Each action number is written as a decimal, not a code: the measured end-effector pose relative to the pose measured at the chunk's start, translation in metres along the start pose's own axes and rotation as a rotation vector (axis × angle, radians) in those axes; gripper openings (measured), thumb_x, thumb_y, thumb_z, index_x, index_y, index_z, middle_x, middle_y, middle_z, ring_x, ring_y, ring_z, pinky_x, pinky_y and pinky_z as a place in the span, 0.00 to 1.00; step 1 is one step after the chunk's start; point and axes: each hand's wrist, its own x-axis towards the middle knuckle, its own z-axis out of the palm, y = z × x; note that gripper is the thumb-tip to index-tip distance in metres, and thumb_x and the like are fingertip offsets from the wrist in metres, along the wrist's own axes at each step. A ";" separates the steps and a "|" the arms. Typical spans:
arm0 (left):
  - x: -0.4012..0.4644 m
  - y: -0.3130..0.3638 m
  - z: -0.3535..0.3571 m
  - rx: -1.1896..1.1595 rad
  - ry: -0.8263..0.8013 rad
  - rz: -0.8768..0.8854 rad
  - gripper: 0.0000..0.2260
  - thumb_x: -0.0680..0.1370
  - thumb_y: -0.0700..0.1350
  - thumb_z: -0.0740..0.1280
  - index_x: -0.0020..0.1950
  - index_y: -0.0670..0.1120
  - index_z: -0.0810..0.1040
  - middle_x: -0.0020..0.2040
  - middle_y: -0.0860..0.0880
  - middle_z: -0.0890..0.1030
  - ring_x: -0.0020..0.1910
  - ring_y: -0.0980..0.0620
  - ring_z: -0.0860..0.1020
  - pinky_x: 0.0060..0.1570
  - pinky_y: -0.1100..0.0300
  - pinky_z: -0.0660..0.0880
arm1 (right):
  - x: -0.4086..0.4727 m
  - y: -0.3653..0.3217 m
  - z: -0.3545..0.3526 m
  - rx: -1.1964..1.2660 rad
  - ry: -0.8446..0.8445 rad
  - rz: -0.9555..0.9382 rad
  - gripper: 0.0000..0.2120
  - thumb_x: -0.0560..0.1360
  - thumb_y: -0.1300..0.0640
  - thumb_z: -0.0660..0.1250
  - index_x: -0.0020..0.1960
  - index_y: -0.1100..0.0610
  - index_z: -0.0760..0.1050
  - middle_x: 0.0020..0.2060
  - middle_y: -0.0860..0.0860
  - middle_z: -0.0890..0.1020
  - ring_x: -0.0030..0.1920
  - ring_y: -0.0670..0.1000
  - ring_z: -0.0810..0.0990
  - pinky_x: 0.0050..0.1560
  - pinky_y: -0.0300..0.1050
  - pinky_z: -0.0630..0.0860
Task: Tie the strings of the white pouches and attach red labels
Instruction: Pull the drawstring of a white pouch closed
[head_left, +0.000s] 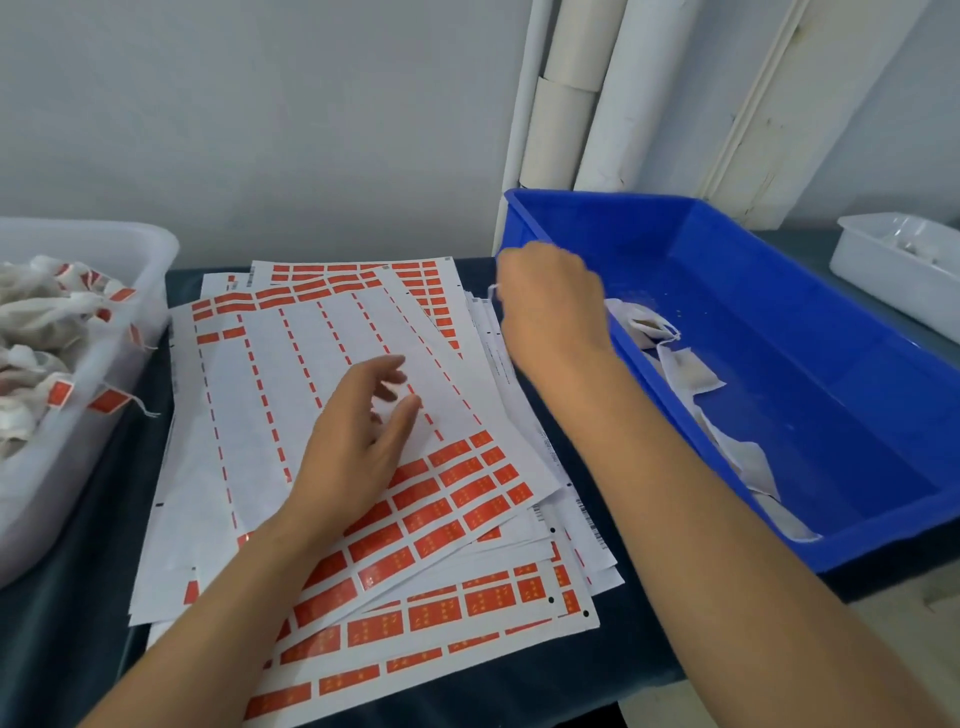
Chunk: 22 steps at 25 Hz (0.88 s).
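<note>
A stack of white sheets carrying red labels (457, 475) covers the middle of the dark table. My left hand (358, 441) hovers over the top sheet, fingers loosely spread and holding nothing. At the left rim of the blue bin (810, 353), my right hand (550, 306) has its fingers curled around a white pouch (647, 325); a bit of white string sticks out at the hand's left side. Much of that pouch is hidden by the hand. Several more white pouches (691, 374) lie along the bin's near wall.
A translucent white bin (145, 260) at the left holds several pouches with red labels (60, 392) attached. A small white tray (893, 270) stands at the far right. White rolls and pipes (571, 104) lean against the wall behind the blue bin.
</note>
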 end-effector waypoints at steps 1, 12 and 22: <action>0.001 0.002 -0.001 -0.039 0.026 -0.004 0.26 0.78 0.61 0.64 0.76 0.61 0.65 0.69 0.60 0.74 0.59 0.60 0.78 0.57 0.60 0.79 | -0.005 -0.012 0.008 0.074 -0.047 -0.043 0.08 0.81 0.58 0.68 0.46 0.54 0.70 0.32 0.46 0.67 0.30 0.45 0.67 0.30 0.37 0.59; 0.018 -0.019 -0.012 -0.096 0.250 -0.216 0.11 0.82 0.57 0.67 0.47 0.51 0.80 0.38 0.54 0.82 0.37 0.54 0.81 0.37 0.63 0.80 | -0.031 -0.066 0.096 0.938 -0.229 0.025 0.07 0.81 0.48 0.68 0.58 0.46 0.79 0.49 0.42 0.82 0.47 0.42 0.80 0.47 0.33 0.75; 0.016 -0.019 -0.014 -0.281 0.316 -0.265 0.04 0.82 0.54 0.68 0.51 0.55 0.79 0.43 0.60 0.83 0.45 0.63 0.82 0.36 0.71 0.77 | -0.050 -0.059 0.120 1.207 -0.213 0.099 0.05 0.81 0.45 0.67 0.52 0.44 0.79 0.46 0.37 0.83 0.49 0.37 0.81 0.47 0.30 0.78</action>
